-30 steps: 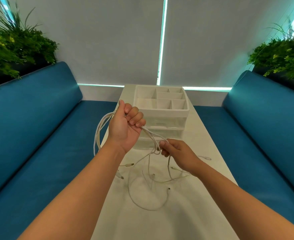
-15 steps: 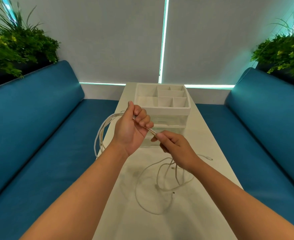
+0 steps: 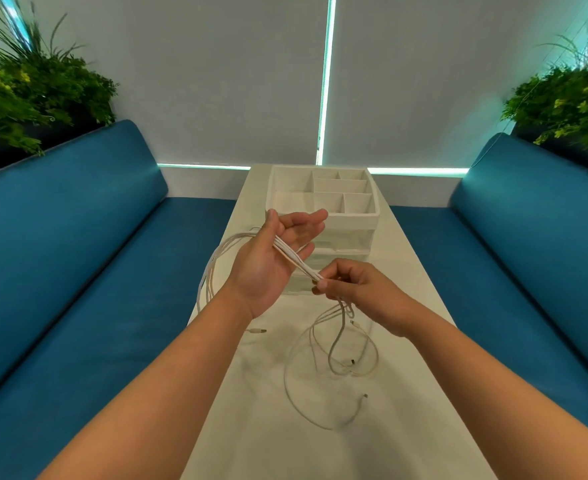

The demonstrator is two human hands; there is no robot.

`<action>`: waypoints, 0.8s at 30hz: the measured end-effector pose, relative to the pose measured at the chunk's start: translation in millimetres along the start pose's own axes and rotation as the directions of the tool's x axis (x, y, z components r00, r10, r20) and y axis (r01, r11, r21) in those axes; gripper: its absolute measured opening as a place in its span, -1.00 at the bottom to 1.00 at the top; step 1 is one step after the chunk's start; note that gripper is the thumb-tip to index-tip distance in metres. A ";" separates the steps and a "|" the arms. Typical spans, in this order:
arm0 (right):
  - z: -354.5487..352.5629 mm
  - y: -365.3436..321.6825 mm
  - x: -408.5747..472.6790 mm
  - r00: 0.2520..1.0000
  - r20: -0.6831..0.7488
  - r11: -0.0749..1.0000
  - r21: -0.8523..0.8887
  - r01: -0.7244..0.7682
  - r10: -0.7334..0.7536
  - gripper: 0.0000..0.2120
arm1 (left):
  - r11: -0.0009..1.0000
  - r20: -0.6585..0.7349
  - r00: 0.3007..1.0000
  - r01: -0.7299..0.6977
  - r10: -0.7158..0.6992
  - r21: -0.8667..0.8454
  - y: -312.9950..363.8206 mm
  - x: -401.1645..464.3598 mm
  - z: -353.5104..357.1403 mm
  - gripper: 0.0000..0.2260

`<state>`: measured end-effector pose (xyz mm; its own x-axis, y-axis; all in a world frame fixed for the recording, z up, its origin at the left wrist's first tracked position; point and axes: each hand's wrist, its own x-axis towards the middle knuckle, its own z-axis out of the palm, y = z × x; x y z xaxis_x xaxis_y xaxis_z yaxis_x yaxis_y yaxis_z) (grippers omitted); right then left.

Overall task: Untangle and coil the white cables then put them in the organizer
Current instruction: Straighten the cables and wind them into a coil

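Two hands: raised above table (image 3: 251, 427).
Left hand (image 3: 271, 261): palm up, fingers spread; white cables (image 3: 294, 259) laid across.
Right hand (image 3: 354, 289): cable bundle pinched.
Loose loops: thin, trailed on smooth tabletop.
Organizer (image 3: 354, 220): white, compartmented, behind hands.
Flanks: blue benches (image 3: 78, 254).

text: none readable | labels: 0 | brands: 0 | signs: 0

organizer (image 3: 341, 220) just beyond cables (image 3: 334, 344)
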<state>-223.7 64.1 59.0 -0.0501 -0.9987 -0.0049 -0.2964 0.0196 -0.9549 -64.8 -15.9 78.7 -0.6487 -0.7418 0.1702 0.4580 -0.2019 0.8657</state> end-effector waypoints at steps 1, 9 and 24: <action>2.5 -2.8 0.1 1.000 0.010 1.000 -0.016 0.006 -0.006 -0.96 | 1.000 0.003 1.000 0.001 -0.001 -0.014 0.1 0.7 1.2 -0.56; 14.5 -20.3 3.7 0.991 -0.038 0.980 0.148 0.135 -0.131 -0.93 | 0.998 0.058 0.998 0.006 -0.010 0.068 2.7 3.6 8.6 -0.55; 3.9 -47.6 13.9 0.995 0.089 0.997 -0.067 0.041 -0.035 -0.72 | 0.886 0.052 0.996 0.039 -0.071 0.463 -12.4 7.6 13.1 -0.65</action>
<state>-206.6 49.0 103.2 0.0453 -0.9990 0.0021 -0.3615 -0.0184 -0.9322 -83.4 -10.6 75.5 -0.7103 -0.6913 0.1322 0.0988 0.0881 0.9912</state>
